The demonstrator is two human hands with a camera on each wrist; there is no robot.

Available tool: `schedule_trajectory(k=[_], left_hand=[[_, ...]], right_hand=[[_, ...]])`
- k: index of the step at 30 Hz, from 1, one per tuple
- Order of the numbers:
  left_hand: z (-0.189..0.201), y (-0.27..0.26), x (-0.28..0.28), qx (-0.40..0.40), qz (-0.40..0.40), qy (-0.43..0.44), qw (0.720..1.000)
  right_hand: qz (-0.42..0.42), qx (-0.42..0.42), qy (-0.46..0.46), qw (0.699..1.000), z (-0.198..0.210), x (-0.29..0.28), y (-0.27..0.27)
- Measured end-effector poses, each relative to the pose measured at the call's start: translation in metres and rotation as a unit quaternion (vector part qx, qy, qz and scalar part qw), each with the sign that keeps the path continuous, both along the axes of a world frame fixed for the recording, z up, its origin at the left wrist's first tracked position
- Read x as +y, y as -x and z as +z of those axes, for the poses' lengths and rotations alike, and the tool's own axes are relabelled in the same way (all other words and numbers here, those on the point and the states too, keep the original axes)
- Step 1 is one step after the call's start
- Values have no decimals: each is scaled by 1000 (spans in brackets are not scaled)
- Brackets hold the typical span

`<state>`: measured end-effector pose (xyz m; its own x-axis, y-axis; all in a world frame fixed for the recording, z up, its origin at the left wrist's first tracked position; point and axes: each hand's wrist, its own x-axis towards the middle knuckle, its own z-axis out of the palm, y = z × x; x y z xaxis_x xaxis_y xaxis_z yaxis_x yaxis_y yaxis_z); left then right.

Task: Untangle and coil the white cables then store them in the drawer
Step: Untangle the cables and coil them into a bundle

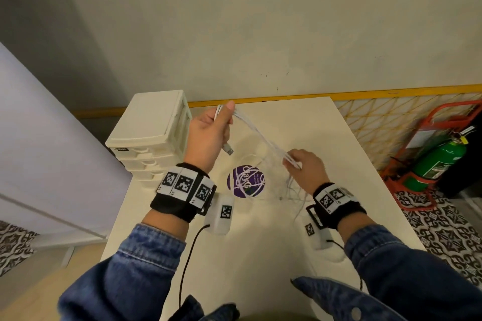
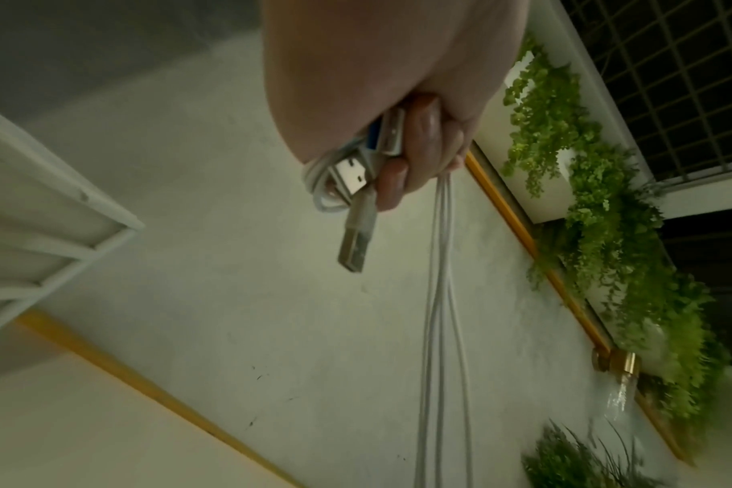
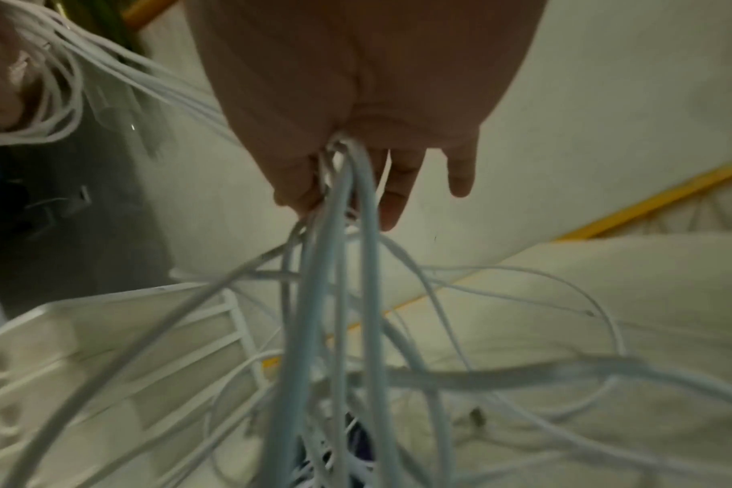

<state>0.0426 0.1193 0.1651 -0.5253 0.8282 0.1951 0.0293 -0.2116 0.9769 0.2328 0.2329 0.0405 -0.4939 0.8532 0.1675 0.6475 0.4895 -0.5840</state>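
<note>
Cables strung between two raised hands over table.
Drawer unit at far-left table corner, left of left hand. Cables running from left hand, far, down-right to right hand, nearer. Loose tangle on table below right hand, across round sticker at centre. Fire extinguisher on floor, far right of table.

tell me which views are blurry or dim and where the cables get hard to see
Head view: evenly lit, edges bowed by the wide lens, white cables fade against the pale table. Left wrist view: dim, USB plug soft, plants smeared. Right wrist view: dim, cables under the right hand motion-blurred.
</note>
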Motion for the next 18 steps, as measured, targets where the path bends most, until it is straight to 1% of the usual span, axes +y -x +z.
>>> schedule_trajectory(k=[2, 3, 4, 5, 6, 7, 8, 9, 11, 13, 14, 16, 18], left_hand=[[-4, -3, 0, 7, 6, 12, 1000], [-6, -5, 1, 17, 2, 21, 1000], [-7, -7, 2, 30, -5, 31, 999], [-9, -10, 3, 44, -11, 46, 998], [-10, -13, 4, 57, -16, 60, 996], [-10, -17, 5, 63, -20, 70, 995], [-11, -20, 6, 62, -26, 77, 995], [-11, -22, 6, 59, -32, 82, 994], [-9, -20, 5, 60, -40, 89, 993], [-9, -8, 1, 84, -56, 111, 989], [-10, -2, -2, 101, -78, 134, 983], [-15, 6, -9, 142, -148, 200, 958], [-24, 6, -15, 154, -211, 251, 932]], right_hand=[[-40, -58, -33, 997, 11, 13, -5], [-44, -88, -28, 995, 17, 16, -5], [-27, -88, -9, 996, 24, 15, -4], [8, -40, 20, 999, 32, 11, -2], [52, 35, 51, 997, 41, 4, 3], [90, 106, 81, 987, 49, -5, 9], [120, 149, 112, 975, 56, -12, 14], [138, 167, 146, 965, 59, -19, 19], [147, 171, 189, 956, 62, -26, 24], [122, 177, 177, 960, 66, -23, 19], [104, 188, 166, 962, 69, -19, 13], [85, 243, 160, 953, 86, -14, 2], [115, 292, 153, 937, 107, -13, -1]])
